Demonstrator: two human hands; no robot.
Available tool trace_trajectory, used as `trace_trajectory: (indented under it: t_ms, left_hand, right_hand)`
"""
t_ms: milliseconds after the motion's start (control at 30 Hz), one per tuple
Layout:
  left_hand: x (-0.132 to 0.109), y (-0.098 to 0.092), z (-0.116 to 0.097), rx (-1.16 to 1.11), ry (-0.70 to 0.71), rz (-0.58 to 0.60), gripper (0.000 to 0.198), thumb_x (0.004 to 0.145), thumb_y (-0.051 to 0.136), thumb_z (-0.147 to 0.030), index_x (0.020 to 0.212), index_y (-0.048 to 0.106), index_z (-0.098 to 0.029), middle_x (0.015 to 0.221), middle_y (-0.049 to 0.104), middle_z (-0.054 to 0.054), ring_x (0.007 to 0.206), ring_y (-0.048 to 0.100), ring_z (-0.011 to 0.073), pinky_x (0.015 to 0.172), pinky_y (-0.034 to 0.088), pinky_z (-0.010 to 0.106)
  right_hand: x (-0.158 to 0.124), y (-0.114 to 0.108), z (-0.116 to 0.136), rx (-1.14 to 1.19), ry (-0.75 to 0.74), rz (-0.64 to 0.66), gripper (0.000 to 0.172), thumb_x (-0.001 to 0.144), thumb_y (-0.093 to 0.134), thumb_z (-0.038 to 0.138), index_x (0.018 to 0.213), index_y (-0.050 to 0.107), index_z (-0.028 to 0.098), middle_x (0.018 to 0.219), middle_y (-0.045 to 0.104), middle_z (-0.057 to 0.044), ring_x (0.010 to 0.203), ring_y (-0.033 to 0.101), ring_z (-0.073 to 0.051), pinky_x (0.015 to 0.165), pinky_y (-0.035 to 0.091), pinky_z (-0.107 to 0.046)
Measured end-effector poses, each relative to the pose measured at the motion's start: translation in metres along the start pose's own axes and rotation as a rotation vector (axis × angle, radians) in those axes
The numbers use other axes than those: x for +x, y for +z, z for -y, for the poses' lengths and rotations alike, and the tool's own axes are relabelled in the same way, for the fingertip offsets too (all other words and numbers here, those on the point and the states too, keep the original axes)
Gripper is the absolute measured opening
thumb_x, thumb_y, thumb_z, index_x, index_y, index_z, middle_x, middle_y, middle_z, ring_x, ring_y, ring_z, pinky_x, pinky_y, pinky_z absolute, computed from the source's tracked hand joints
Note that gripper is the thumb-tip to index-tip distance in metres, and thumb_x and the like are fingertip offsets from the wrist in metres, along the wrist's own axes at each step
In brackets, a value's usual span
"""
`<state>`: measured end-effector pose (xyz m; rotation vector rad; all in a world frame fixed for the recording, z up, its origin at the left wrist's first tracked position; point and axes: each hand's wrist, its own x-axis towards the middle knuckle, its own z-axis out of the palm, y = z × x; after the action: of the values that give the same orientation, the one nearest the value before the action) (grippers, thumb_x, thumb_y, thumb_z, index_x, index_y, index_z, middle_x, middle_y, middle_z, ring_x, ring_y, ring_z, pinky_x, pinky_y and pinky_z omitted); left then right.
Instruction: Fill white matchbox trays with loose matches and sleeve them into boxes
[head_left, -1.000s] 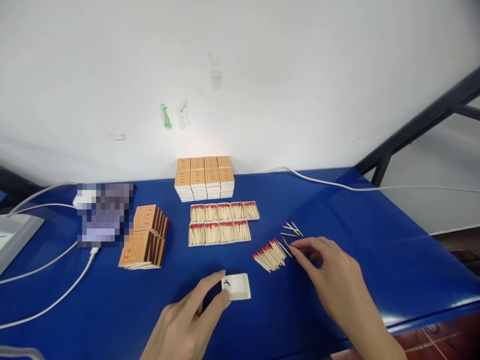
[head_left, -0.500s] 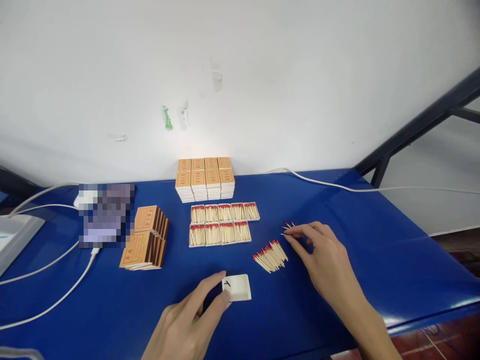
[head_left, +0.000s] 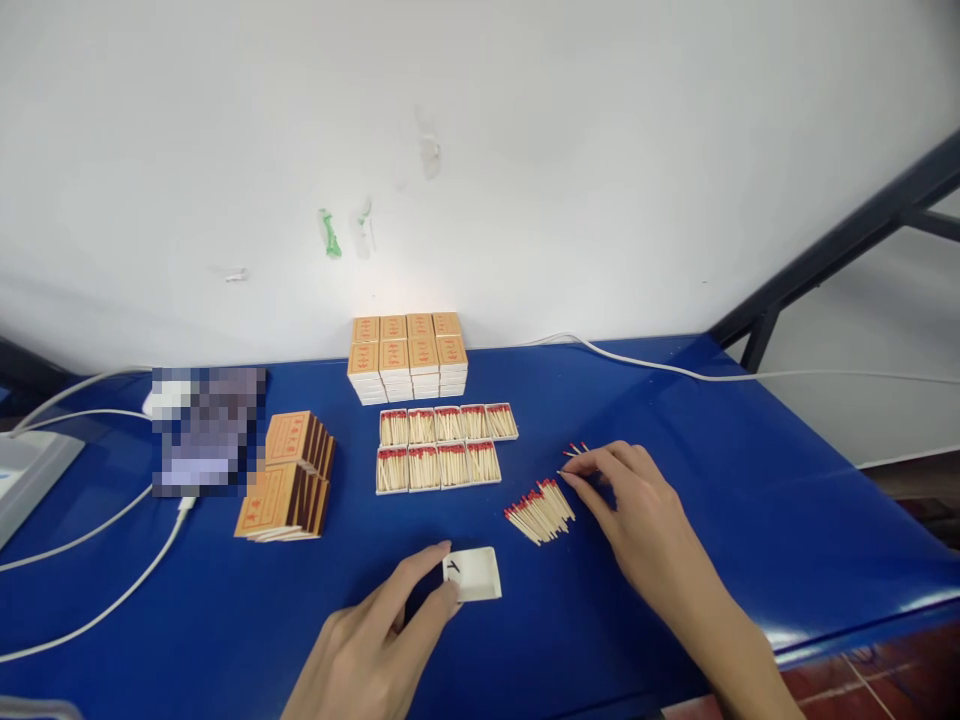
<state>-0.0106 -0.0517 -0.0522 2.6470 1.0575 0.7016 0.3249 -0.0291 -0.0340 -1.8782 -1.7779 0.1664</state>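
Note:
My left hand [head_left: 382,630] rests on the blue table [head_left: 735,480], thumb and forefinger pinching the left edge of a white empty matchbox tray [head_left: 474,574]. My right hand [head_left: 637,515] lies further right, fingers curled down onto a few loose red-tipped matches [head_left: 576,451]. Its fingertips press on them, and whether any match is lifted is unclear. A small pile of matches [head_left: 541,510] lies just left of that hand.
Filled open trays [head_left: 442,446] sit in two rows mid-table, with stacked matchboxes [head_left: 409,357] behind them by the wall. Empty orange sleeves [head_left: 289,475] are piled at the left. White cables [head_left: 97,520] and a blurred object [head_left: 206,430] lie at the left.
My right hand moved up and back from the match pile to the few loose matches beyond it. The left hand stayed on the white tray.

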Motion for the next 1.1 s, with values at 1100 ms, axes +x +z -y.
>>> trace_trajectory:
  t_ms: [1100]
  left_hand:
    - [-0.001,-0.003,-0.004,0.006,-0.032,0.016,0.048,0.113,0.035,-0.013,0.144,0.068,-0.03,0.158,0.07,0.009,0.112,0.085,0.0221,0.063,0.067,0.031]
  right_hand:
    - [0.003,-0.009,0.001,0.23,0.189,-0.083,0.036,0.107,0.066,0.063,0.108,0.076,0.029,0.102,0.082,-0.002,0.087,0.075,-0.022,0.078,0.057,-0.036]
